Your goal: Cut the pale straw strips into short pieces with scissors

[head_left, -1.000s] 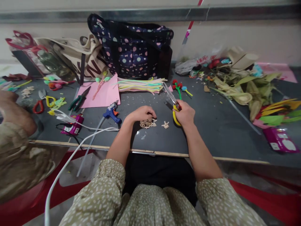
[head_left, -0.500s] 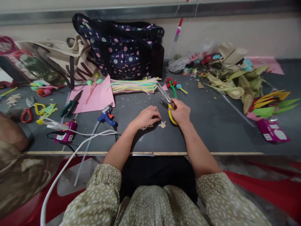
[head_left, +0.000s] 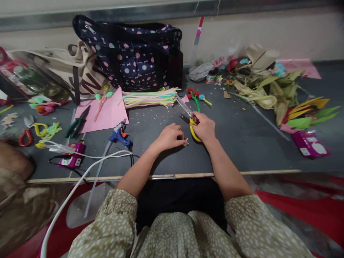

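My right hand [head_left: 204,127] grips yellow-handled scissors [head_left: 188,116] whose blades point up and left over the dark table [head_left: 242,143]. Just left of it, my left hand [head_left: 170,137] lies curled on the table with its fingertips closed on a small tan cut-out piece [head_left: 185,142], which peeks out at the thumb. A pile of similar tan pieces seen earlier is hidden under this hand. The two hands are almost touching.
A blue glue gun [head_left: 118,135] and white cable [head_left: 80,168] lie left. A pink sheet [head_left: 107,114], pliers [head_left: 76,124], foam strips [head_left: 147,97] and dotted bag [head_left: 134,53] sit behind. Husks and leaves [head_left: 268,93] fill the right. Another person's arm [head_left: 13,161] is far left.
My left hand slid right from the pile of tan pieces to the single small piece beside the scissors and closed on it. The right hand kept hold of the scissors.
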The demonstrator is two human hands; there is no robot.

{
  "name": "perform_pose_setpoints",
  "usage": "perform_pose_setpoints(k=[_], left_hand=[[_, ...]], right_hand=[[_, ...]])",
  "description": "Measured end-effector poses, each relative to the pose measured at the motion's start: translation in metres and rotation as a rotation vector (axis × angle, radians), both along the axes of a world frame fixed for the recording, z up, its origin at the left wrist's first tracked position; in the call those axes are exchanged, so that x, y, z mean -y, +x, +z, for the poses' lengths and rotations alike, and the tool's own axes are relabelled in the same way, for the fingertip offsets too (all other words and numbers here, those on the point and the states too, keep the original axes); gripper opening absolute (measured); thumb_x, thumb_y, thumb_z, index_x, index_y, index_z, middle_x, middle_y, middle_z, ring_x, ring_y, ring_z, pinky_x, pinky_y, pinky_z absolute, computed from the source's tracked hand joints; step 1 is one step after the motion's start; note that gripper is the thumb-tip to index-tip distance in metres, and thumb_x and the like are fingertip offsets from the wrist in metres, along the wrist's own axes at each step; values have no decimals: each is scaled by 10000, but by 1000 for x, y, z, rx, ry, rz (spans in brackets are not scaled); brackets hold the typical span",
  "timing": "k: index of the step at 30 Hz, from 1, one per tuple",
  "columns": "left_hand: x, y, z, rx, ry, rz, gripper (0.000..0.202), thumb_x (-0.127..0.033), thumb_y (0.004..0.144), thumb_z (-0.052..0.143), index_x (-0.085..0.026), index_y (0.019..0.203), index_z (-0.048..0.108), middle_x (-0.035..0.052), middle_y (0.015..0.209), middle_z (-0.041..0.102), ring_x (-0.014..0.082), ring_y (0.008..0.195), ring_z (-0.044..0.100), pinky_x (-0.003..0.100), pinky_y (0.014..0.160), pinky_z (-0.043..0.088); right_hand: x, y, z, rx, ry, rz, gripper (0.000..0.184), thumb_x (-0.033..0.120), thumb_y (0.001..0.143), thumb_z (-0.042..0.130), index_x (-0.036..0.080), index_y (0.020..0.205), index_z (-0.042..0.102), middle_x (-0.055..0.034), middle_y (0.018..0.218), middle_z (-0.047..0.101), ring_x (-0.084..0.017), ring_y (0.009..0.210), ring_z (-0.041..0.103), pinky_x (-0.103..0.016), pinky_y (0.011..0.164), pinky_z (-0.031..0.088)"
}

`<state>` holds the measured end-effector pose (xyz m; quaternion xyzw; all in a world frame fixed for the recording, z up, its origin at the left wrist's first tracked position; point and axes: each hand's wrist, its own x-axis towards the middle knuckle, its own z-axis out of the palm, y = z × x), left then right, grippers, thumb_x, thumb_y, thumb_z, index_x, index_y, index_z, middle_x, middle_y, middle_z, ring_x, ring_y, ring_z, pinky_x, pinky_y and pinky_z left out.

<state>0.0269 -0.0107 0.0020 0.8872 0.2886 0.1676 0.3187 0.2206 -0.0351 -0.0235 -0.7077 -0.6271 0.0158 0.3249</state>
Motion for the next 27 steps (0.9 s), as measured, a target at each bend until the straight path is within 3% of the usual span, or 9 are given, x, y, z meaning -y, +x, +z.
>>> perform_pose_setpoints(k=[3,6,15,21,27], left_hand=[[2,2,0,-107,114,-57,190,-355,781,648,-184,703,675,53,814,603,204,854,510,335,796,387],[1,2,-2,-107,115,-69,133,-293,774,647,-183,704,676,47,815,609,195,854,522,323,787,398],[-10,-7,-2,203,-160,-4,157,-302,812,619,-166,747,663,19,800,613,127,744,563,266,714,420],[-5,-5,-2,-5,-78,-97,135,-326,764,680,-195,794,694,33,852,620,176,882,569,298,808,417],[-2,-3,-1,-87,-46,-101,89,-244,794,623,-190,798,694,51,865,625,189,919,576,297,823,417]], right_hand=[[-1,0,-1,2,11,-4,256,257,732,585,238,978,654,0,784,627,-152,734,567,-250,625,364],[-1,1,-2,7,10,-5,253,250,735,581,241,977,653,1,782,628,-151,730,564,-251,624,363],[0,1,-1,5,9,-2,256,273,743,580,235,986,651,-4,779,626,-156,728,565,-257,627,366],[1,0,0,1,6,-4,261,270,744,583,244,994,654,-7,790,633,-155,730,573,-253,615,369],[1,0,1,-5,-1,-1,261,258,745,585,246,997,655,-4,796,634,-150,727,571,-253,616,369]])
